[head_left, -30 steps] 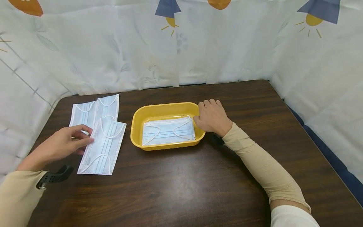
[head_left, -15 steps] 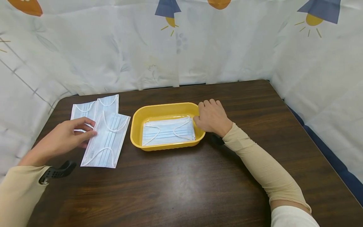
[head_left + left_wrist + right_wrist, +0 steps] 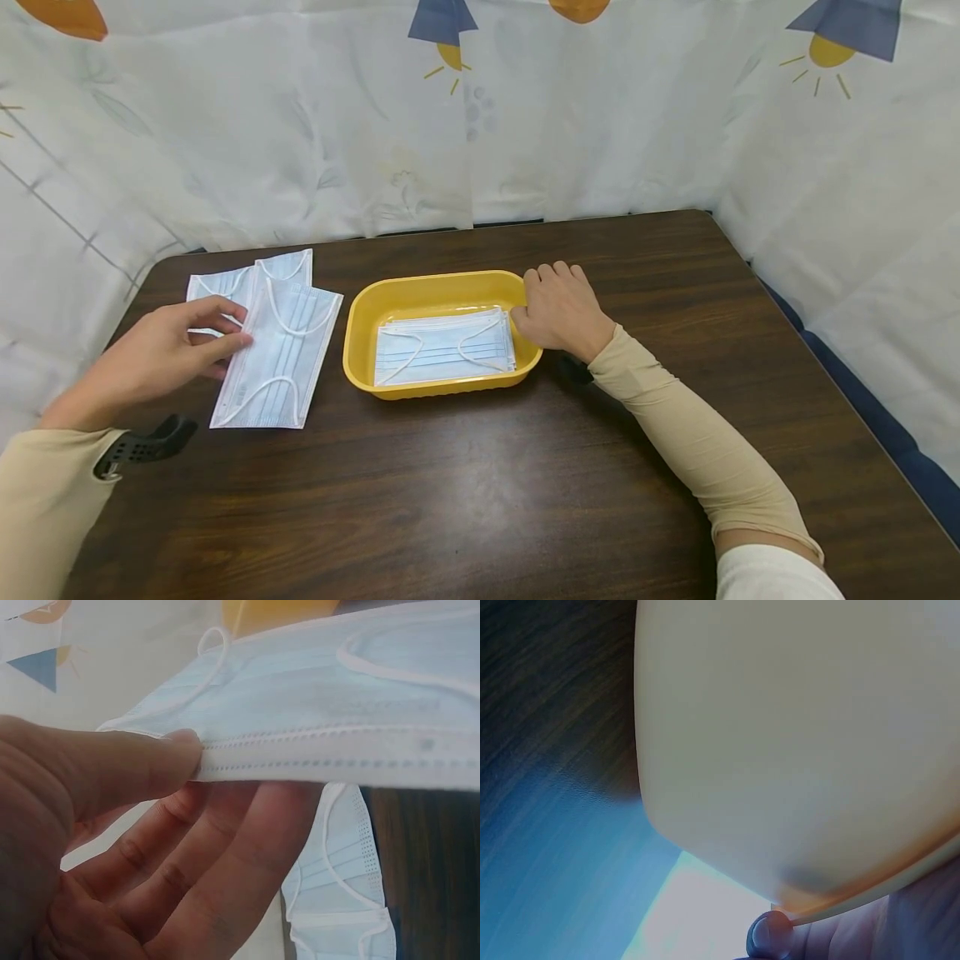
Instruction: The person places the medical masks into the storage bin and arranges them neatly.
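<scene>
A pale blue face mask (image 3: 281, 358) with white ear loops is pinched at its left edge by my left hand (image 3: 176, 346). In the left wrist view the thumb (image 3: 169, 761) lies on top of that mask (image 3: 300, 712) and the fingers are beneath it. Behind it, other masks (image 3: 285, 267) lie on the table, partly covered. My right hand (image 3: 562, 308) grips the right rim of a yellow plastic tray (image 3: 420, 287). Several stacked masks (image 3: 446, 346) lie inside the tray. The right wrist view shows the tray's outer wall (image 3: 795, 735) close up, with a fingertip at the rim.
The tray and masks stand on a dark brown wooden table (image 3: 480, 475). A white printed curtain (image 3: 375, 125) hangs behind the table and along its sides. Something dark blue (image 3: 862, 400) shows past the right table edge.
The left hand has raised the pinched mask, first up and to the right, then slightly further up and back left. The right hand and the tray have stayed in place.
</scene>
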